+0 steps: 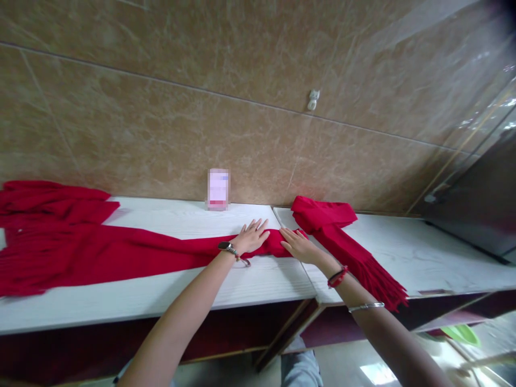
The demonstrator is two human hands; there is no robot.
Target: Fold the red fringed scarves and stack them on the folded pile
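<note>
Two hands, the left hand (250, 239) and the right hand (298, 247), are being held flat on a long red scarf (161, 255), just right of the middle of the frame. Both palms are being turned down: the left fingers are being stretched and parted, the right ones stretched and held nearly together, and the cloth is being pressed rather than pinched. A small gap is being left between the two hands, with red cloth being shown in it.

The scarf is being supported by a white desk (258, 285) and is being spread toward the left of the frame, where a rumpled red heap (52, 207) is being seen. Whether one piece is being formed by both cannot be told.

A second scarf (342, 250) is being laid in a bend just beside the right hand, its fringe (389, 282) being let down past the front edge of the desk.

A watch (224, 246) is being worn on the left wrist, and a red bracelet (337, 276) and a silver bangle (366, 307) on the right arm.

Near the centre, a small blurred panel (218, 189) is being propped upright before the brown wall (181, 123). At lower right, a green basin (463, 334) is being partly shown.
</note>
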